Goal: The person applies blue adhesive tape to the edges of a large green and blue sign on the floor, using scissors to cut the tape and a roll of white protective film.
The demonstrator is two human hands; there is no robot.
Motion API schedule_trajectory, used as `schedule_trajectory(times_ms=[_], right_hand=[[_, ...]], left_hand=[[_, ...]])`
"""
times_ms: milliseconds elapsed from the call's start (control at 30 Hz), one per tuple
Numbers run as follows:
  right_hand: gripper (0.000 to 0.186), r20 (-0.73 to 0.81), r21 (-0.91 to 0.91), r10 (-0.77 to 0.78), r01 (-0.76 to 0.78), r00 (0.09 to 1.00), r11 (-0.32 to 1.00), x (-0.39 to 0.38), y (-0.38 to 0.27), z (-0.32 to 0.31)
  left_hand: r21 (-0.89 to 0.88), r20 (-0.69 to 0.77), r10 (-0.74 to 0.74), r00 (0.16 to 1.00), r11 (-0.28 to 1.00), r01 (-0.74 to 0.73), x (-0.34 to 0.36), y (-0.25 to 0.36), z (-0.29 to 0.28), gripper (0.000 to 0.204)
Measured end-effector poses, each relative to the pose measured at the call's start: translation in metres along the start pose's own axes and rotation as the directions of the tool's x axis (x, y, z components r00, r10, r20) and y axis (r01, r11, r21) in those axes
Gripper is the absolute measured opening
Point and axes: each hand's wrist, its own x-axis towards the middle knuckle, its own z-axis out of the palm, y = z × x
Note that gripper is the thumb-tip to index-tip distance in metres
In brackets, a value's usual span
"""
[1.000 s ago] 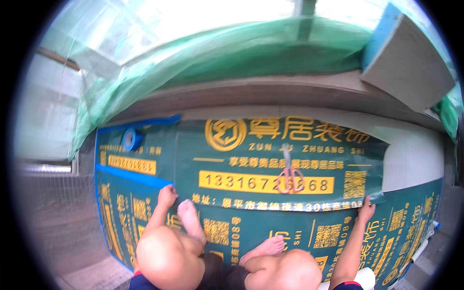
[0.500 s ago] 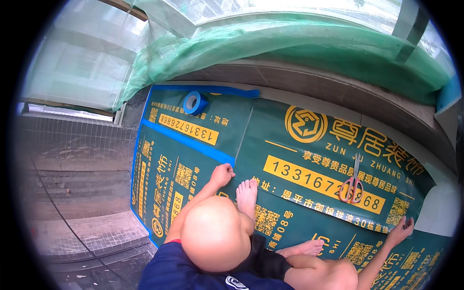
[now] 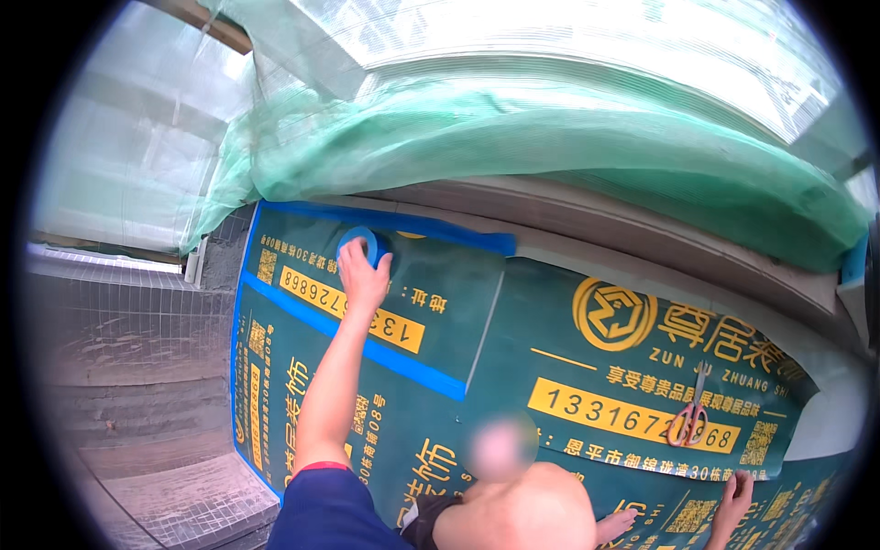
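Translucent green netting (image 3: 513,147) hangs along the wall beyond both hands, above a brown-grey ledge (image 3: 587,206). Left hand (image 3: 367,268), reaching well forward, has its fingers and thumb closed about the near side of a round roll of bright blue tape (image 3: 384,246), probably straddling it for a firm hold. Just nearer than that hand runs a flat strip of blue tape (image 3: 412,368), which seems to bind neighbouring sheets at a seam. Right hand (image 3: 736,500) is at the near edge of a dark green sheet with gold print (image 3: 513,348), perhaps to steady it; whether the fingers pinch or merely touch is too small to tell. Just beyond the right hand, pink-handled metal scissors (image 3: 697,404) lie on that sheet, likely within easy reach. Glossy and smooth, the sheet curves slightly along its near edge; the roll's blue is vivid, its core paler.
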Motion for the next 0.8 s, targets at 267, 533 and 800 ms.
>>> schedule_trajectory(times_ms=[267, 533, 800], right_hand=[[0.011, 0.270, -0.206, -0.113, 0.172, 0.956, 0.963, 0.007, -0.164, 0.043], [0.036, 0.962, -0.112, 0.084, 0.094, 0.260, 0.989, -0.030, -0.320, 0.055], [0.035, 0.896, -0.086, 0.171, -0.217, 0.411, 0.972, 0.000, -0.317, 0.090]], left_hand=[[0.046, 0.481, -0.250, 0.840, 0.964, 0.261, 0.019, -0.049, 0.022, 0.087], [0.062, 0.454, 0.175, 0.874, 0.972, -0.227, 0.019, -0.054, 0.008, 0.092], [0.156, 0.424, 0.105, 0.900, 0.970, -0.186, 0.046, -0.082, 0.068, 0.040]])
